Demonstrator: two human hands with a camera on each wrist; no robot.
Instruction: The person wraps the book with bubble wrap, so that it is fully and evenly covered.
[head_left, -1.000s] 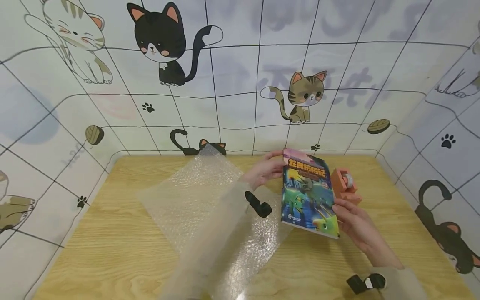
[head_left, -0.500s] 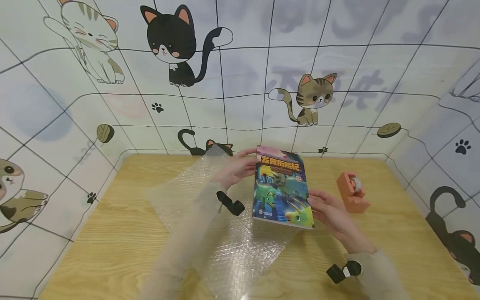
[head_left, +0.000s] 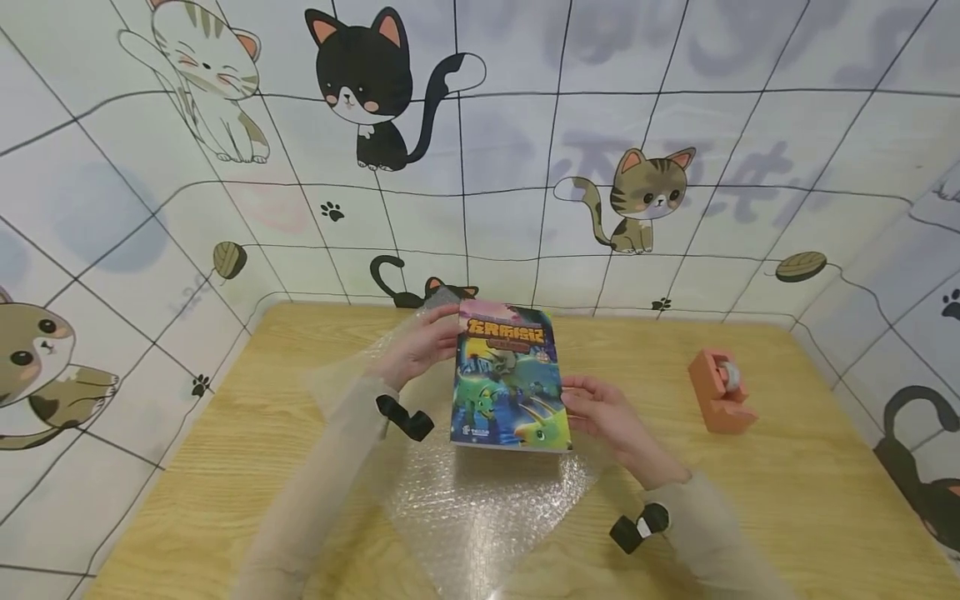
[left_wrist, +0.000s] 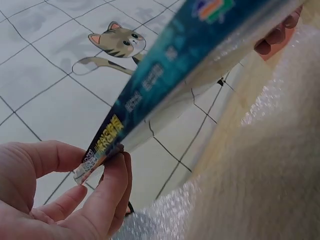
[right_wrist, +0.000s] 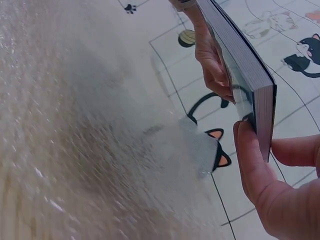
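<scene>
A colourful book [head_left: 510, 383] with dinosaurs on its cover is held tilted above the bubble wrap [head_left: 487, 508]. My left hand [head_left: 422, 346] grips its upper left corner; in the left wrist view the thumb and fingers [left_wrist: 111, 192] pinch the spine end. At the lower right edge my right hand [head_left: 611, 421] holds the book between thumb and fingers, and the right wrist view shows its page block [right_wrist: 262, 105]. Beneath the book, the sheet of bubble wrap lies flat on the table, partly hidden by the book and left arm.
An orange tape dispenser [head_left: 722, 396] with a roll of tape stands on the wooden table [head_left: 810, 500] to the right. A cat-printed cloth wall [head_left: 510, 225] rises at the table's back and sides.
Both hands have carried the book leftward, from beside the tape dispenser to over the bubble wrap. The book has turned straighter, and the head view has shifted slightly.
</scene>
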